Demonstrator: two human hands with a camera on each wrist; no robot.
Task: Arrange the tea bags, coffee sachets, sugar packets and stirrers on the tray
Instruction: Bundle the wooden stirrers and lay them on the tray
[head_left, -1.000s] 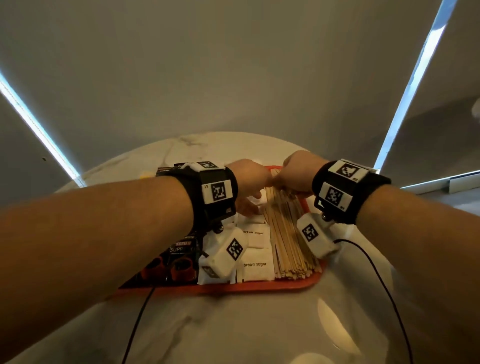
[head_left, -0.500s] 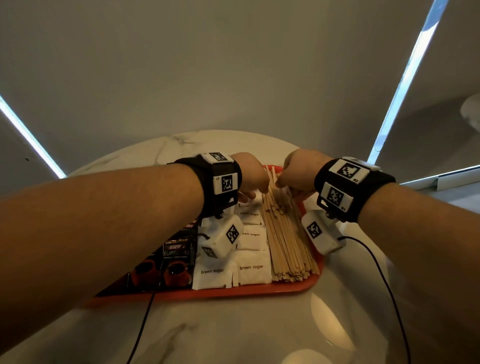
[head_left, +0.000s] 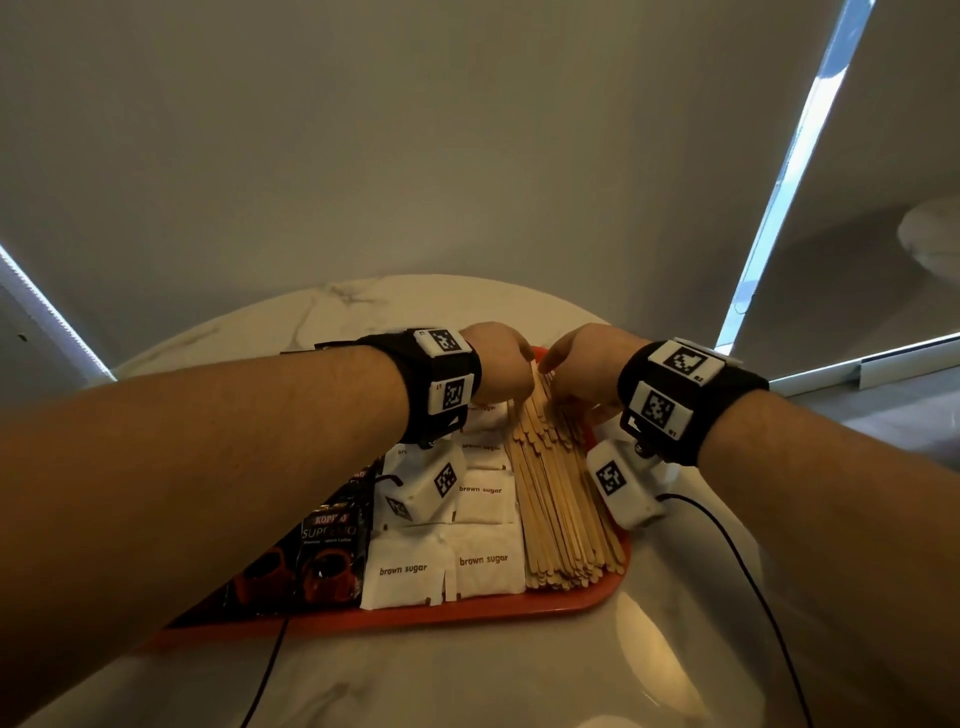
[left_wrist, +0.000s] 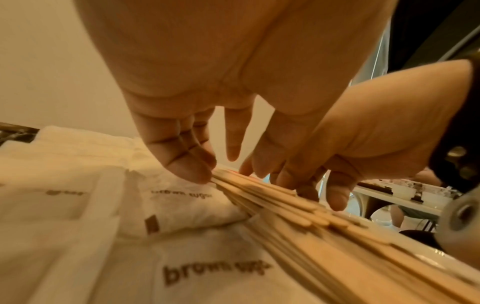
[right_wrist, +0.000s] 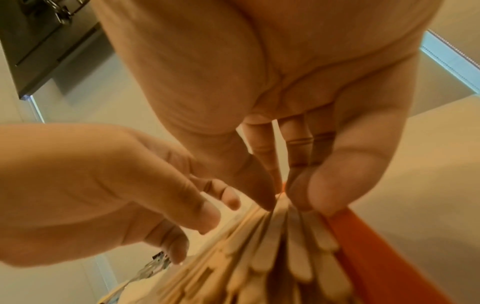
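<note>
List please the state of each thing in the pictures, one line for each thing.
Stirrers: lying in a bundle along the tray's right side, far ends pressed together by both hands.
Brown sugar packets: flat in rows, left of the stirrers.
Coffee sachets: flat, left of the sugar.
Tray: on the marble table.
Left hand: fingers straight, touching the stirrers.
Right hand: fingers straight, touching the stirrers.

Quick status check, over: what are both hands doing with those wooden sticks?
Left hand and right hand: fingertips on the far ends of the stirrers. Stirrers lie on the orange tray, beside the brown sugar packets. Nothing in the way.
</note>
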